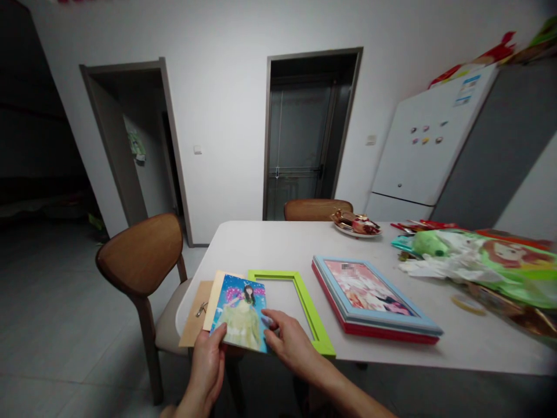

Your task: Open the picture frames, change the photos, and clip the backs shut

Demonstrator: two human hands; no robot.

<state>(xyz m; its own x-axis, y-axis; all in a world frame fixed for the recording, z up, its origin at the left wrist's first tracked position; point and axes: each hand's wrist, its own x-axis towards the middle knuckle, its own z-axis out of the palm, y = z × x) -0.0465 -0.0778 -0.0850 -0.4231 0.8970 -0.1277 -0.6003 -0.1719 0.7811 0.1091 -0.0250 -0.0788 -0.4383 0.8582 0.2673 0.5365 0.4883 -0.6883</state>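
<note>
A picture (243, 305) of a figure in a pale green dress on a blue background is tilted above the table's front edge. My left hand (208, 363) grips its lower left corner, thumb on top and fingers underneath. My right hand (289, 342) is closed at its right edge, with thumb and index finger against it; the other fingers are partly hidden. Behind the picture, a cream sheet (212, 305) sticks out on the left. Under that lies a brown backing board (192, 325) with a metal clip (201, 309). A green frame (311, 310) lies flat, partly covered by the picture and my right hand.
Stacked picture frames (374, 296), blue on top and red below, lie to the right. Beyond them are a roll of tape (467, 305), plastic bags (517, 267) and crumpled white tissue (439, 270). A plate (359, 232) stands at the back. Wooden chairs (145, 255) flank the white table (265, 241).
</note>
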